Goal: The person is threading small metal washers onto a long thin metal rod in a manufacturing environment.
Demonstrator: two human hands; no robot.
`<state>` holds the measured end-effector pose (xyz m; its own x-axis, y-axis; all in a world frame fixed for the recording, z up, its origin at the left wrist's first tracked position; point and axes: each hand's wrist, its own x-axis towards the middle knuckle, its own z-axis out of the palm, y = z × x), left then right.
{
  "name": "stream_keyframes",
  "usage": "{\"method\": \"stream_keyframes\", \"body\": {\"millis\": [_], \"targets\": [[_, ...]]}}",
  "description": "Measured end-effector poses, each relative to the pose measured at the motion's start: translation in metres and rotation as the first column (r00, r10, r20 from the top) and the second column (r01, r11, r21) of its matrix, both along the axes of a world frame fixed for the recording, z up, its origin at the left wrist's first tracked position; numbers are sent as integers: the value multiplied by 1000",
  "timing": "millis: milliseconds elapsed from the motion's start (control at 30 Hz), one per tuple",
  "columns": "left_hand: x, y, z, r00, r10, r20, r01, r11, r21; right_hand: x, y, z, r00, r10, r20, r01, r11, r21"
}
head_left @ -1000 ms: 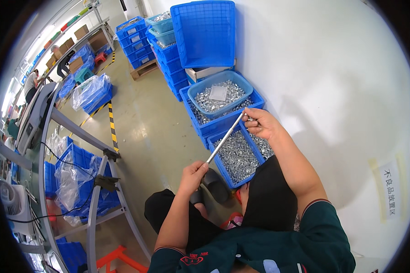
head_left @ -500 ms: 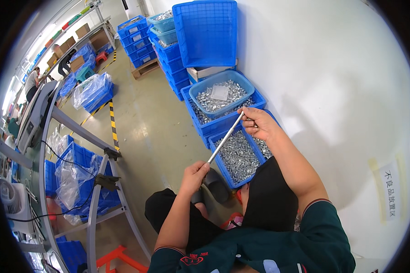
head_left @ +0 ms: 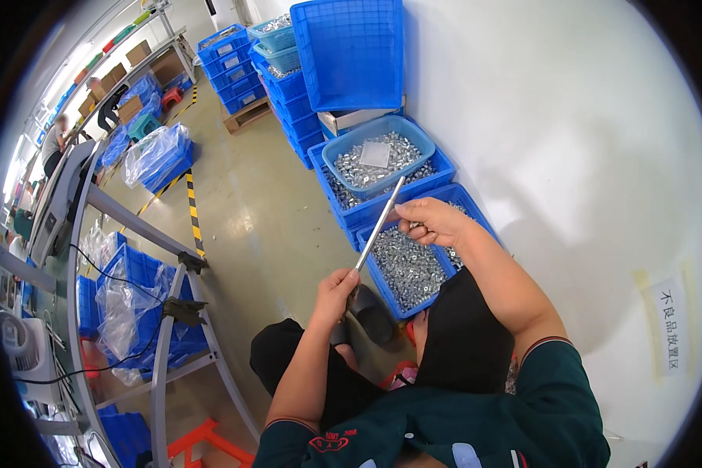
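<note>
My left hand (head_left: pixel 337 295) is closed round the lower end of a thin silver metal rod (head_left: pixel 379 226), which slants up and away to the right. Beside the rod's upper half, my right hand (head_left: pixel 433 221) has its thumb and forefinger pinched together and the other fingers curled. Whether those fingertips touch the rod, or hold a small part, is too blurred to tell. Below the hands stands a blue bin (head_left: pixel 372 273) full of small silver metal parts (head_left: pixel 407 269). Farther off, a light-blue basin (head_left: pixel 331 160) with similar parts and a clear square piece (head_left: pixel 375 154) rests on another blue bin.
An empty-looking blue crate (head_left: pixel 349 58) leans upright behind the basin, beside stacked blue bins (head_left: pixel 292 113). A white wall (head_left: pixel 554 140) borders the right. On the left are a grey metal frame (head_left: pixel 160 366), bagged blue crates (head_left: pixel 136 300) and distant people at benches.
My right hand has come off the rod's far tip and moved nearer, down and left along its side. The rod now stands steeper, and my left hand still grips its lower end.
</note>
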<state>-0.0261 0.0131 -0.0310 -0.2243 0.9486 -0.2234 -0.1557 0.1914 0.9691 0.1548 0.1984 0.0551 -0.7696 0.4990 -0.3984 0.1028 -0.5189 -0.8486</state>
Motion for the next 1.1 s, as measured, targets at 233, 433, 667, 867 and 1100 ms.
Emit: {"method": "stream_keyframes", "body": {"millis": [233,433,667,867,1100], "targets": [[-4,-1,2,998,3,-56,-2,1000,21,7,16,-5,981,-194,20,195,967,-164],[-6,-6,-1,991,-11,-134,12,1000,10,12,16,1,947,-276,-166,243,950,-195],[-5,-11,3,993,-31,-116,27,999,-38,19,27,-5,903,-317,-290,208,913,-351],[-5,-14,5,995,-37,-92,34,999,-36,12,22,1,953,-214,-216,177,968,-179],[-8,-15,9,984,-32,-175,10,993,-121,11,19,8,977,-201,-73,202,979,7]]}}
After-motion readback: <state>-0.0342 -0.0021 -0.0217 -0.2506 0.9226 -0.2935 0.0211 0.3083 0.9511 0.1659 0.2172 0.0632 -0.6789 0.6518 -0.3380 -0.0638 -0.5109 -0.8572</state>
